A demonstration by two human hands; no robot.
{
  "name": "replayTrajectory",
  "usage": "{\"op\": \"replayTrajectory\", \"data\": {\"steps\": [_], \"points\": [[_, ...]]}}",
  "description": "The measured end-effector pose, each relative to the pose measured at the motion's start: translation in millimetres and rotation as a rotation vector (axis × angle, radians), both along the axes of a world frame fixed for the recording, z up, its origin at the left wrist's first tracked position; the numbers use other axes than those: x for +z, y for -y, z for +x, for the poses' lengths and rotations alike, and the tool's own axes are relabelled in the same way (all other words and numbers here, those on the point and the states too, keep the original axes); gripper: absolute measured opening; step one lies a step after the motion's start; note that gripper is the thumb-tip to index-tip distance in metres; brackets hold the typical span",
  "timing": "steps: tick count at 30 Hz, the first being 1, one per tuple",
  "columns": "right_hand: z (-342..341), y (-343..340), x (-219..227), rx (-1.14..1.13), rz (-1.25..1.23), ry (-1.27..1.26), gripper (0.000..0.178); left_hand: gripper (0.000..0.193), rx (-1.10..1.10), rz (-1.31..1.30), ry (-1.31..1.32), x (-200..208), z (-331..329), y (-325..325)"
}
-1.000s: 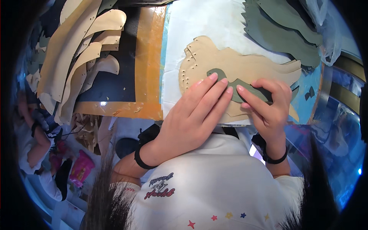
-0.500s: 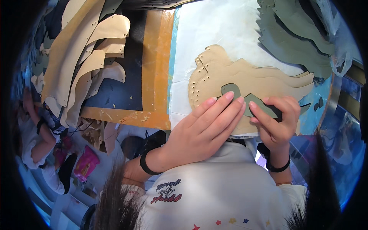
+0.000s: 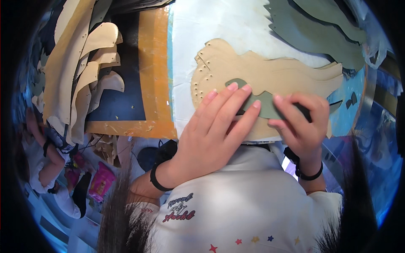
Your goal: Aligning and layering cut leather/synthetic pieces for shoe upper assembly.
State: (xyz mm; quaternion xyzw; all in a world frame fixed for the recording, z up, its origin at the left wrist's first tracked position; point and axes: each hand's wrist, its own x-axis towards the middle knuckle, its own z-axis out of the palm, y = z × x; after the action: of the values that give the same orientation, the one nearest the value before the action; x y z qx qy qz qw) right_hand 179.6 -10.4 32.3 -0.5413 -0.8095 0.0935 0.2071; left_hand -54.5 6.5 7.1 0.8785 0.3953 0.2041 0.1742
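Note:
A dark green shoe-upper piece [image 3: 268,107], leather-like and curved, lies on tan cut pieces [image 3: 253,67] with punched holes along their left end. My left hand [image 3: 215,122] rests flat on the green piece, fingers stretched and slightly apart, covering part of it. At the piece's right end, my right hand [image 3: 306,122] has its fingers bent and closed around the edge; the index fingertip touches the green surface. A dark patch shows beneath the right hand, and I cannot make out what it is.
Stacked tan pieces [image 3: 69,71] stand at the left by a dark board with an orange taped border [image 3: 154,76]. Larger green pieces [image 3: 303,38] lie at the far right. Small dark scraps [image 3: 351,101] sit on the blue surface. Another person's arm [image 3: 50,162] is at lower left.
My left fingers have spread apart and slid over the green piece, whose middle now shows more between my hands. The whole view has shifted slightly.

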Motion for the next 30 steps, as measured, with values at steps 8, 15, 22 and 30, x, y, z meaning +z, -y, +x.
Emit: {"op": "replayTrajectory", "data": {"steps": [8, 15, 22, 30], "points": [[44, 2, 1, 0.005, 0.076, -0.074, 0.053, 0.069, 0.018, 0.044, -0.139, 7, 6, 5], [42, -3, 15, 0.028, 0.070, -0.002, 0.044, 0.049, 0.050, 0.253, -0.157, -5, 10, 10], [40, -7, 11, 0.044, 0.046, 0.042, 0.045, 0.044, -0.209, 0.144, -0.135, 7, 14, -2], [38, -7, 9, 0.044, 0.088, 0.030, 0.043, 0.051, -0.290, 0.044, -0.143, 16, 13, -12]]}}
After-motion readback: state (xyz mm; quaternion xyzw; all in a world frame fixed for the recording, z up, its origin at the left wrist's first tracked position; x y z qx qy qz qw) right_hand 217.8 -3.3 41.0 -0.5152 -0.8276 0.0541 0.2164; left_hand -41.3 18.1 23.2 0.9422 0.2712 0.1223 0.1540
